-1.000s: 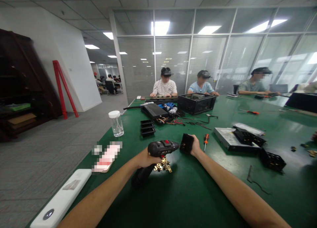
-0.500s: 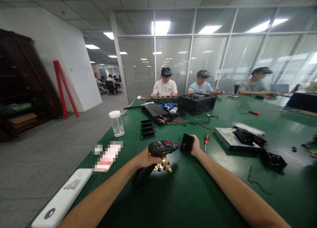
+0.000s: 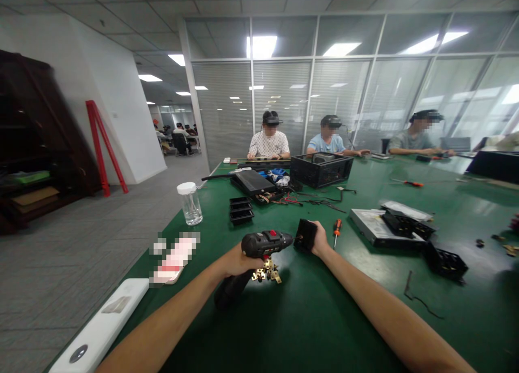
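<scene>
My left hand (image 3: pixel 238 261) is wrapped round the grip of a black cordless drill (image 3: pixel 265 244), whose nose points right. A thin bit runs from the chuck to a black plastic part (image 3: pixel 306 236), and its tip meets or nearly meets that part. My right hand (image 3: pixel 320 238) grips the black plastic part from its right side and holds it tilted toward the drill. Below the drill, a small heap of brass-coloured metal pieces (image 3: pixel 267 270) lies on the green table (image 3: pixel 308 324). An orange-handled screwdriver (image 3: pixel 337 230) rests just right of my right hand.
Black trays (image 3: pixel 241 211) and a lidded clear jar (image 3: pixel 191 205) stand beyond the drill. A metal drive casing (image 3: pixel 375 227) with black parts lies at right. Farther back are a black computer case (image 3: pixel 320 170) and loose cables. Three people sit across the table.
The view has shifted very slightly. Both hands, the drill and the black plastic part keep nearly the same places. One person across the table has stretched a hand a little farther right.
</scene>
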The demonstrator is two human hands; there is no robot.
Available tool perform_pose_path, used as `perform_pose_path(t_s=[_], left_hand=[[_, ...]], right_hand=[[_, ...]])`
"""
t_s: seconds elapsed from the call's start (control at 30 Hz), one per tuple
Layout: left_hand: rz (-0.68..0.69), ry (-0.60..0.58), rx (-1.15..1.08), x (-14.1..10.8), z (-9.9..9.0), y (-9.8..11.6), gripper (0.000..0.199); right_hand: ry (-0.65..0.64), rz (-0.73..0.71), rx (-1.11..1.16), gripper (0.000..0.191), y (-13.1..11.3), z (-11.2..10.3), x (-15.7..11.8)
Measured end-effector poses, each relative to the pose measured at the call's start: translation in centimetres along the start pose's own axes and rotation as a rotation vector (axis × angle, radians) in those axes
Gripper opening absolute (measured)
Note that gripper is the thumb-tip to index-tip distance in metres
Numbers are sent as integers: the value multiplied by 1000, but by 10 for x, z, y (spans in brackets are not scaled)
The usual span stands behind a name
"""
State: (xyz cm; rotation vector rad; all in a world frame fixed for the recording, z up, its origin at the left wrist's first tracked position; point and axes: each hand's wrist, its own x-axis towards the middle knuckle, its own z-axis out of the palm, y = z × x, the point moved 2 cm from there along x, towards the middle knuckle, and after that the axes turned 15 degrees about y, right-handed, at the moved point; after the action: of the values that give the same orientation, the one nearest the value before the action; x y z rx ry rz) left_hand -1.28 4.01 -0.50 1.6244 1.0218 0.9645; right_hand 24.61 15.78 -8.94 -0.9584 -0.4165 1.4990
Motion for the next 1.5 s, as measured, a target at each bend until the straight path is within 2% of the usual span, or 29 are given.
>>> perform_pose_path(t_s=[0.33,0.67,1.17,1.5], left_hand=[[2,-33,-42,1,0,-6,21],[36,-48,-67,-2,1,4,21],[-11,-31,-68,0,-2,-3,32],[23,-24,-77,-2,0,5,33]], right_hand=[[-26,-1,9,19,1,0,1],[-15,-9,23,19,2,0,1],[-30,-53,31,18,4,-3,5],[-29,-46,39,16,2,-1,1]])
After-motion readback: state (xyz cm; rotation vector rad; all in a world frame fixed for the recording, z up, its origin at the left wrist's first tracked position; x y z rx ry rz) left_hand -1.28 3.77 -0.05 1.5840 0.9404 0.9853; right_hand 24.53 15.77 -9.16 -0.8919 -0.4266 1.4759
